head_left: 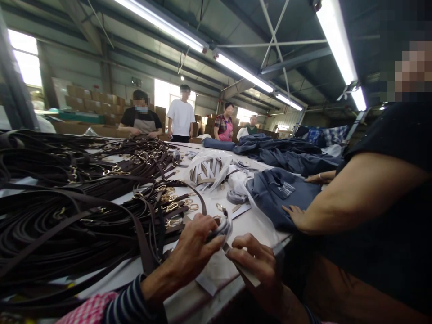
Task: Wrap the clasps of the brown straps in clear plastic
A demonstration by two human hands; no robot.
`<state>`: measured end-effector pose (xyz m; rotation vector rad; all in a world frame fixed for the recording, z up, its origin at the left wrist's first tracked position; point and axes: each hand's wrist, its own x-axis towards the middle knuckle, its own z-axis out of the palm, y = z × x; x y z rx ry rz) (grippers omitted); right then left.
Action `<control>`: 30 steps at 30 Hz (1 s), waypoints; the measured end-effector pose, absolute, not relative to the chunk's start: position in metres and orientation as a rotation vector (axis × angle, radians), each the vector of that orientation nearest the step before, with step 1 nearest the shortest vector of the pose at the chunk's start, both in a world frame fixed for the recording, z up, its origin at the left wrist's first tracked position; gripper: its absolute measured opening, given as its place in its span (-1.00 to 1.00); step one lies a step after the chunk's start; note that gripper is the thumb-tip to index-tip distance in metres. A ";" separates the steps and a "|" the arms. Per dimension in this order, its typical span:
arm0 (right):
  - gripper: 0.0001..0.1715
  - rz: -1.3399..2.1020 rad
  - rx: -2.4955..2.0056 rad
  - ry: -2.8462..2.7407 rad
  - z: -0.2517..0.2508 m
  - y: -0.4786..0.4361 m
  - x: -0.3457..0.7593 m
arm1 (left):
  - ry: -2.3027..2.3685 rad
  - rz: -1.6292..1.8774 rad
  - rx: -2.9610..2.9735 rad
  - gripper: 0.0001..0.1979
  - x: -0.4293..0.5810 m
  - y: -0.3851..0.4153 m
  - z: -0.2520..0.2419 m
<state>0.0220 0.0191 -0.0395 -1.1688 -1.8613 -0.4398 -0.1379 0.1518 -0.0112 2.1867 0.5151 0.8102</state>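
Observation:
My left hand (195, 243) is closed around a grey coiled strap (226, 227) that looks wrapped in clear plastic. Close beside it, my right hand (256, 258) pinches a flat pale strip (248, 272) that hangs down by the table edge. The strip's upper end reaches the coil; whether they are joined I cannot tell. Just past my left fingers is a gold clasp (221, 208). Left of my hands, dark brown straps (101, 229) with gold clips (172, 204) lie in a large heap. A small pale flat piece (206, 284) lies below my left hand.
A clear plastic bag of pale strips (209, 168) lies mid-table. On the right, a co-worker's hands press on a dark blue bag (283, 193), their arm (364, 193) close to my right side. More blue fabric (280, 148) is piled behind. Several people stand across the table.

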 end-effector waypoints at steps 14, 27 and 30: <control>-0.81 -0.818 -1.255 -1.918 -0.099 0.004 0.046 | 0.024 1.031 2.807 -0.82 -0.093 0.149 -0.115; -0.72 -0.094 -1.509 -1.886 -0.071 0.005 0.056 | 0.159 1.001 2.660 -0.90 -0.095 0.138 -0.107; -0.79 0.059 -1.551 -1.874 -0.055 0.006 0.055 | 0.151 0.834 2.460 -0.81 -0.108 0.129 -0.082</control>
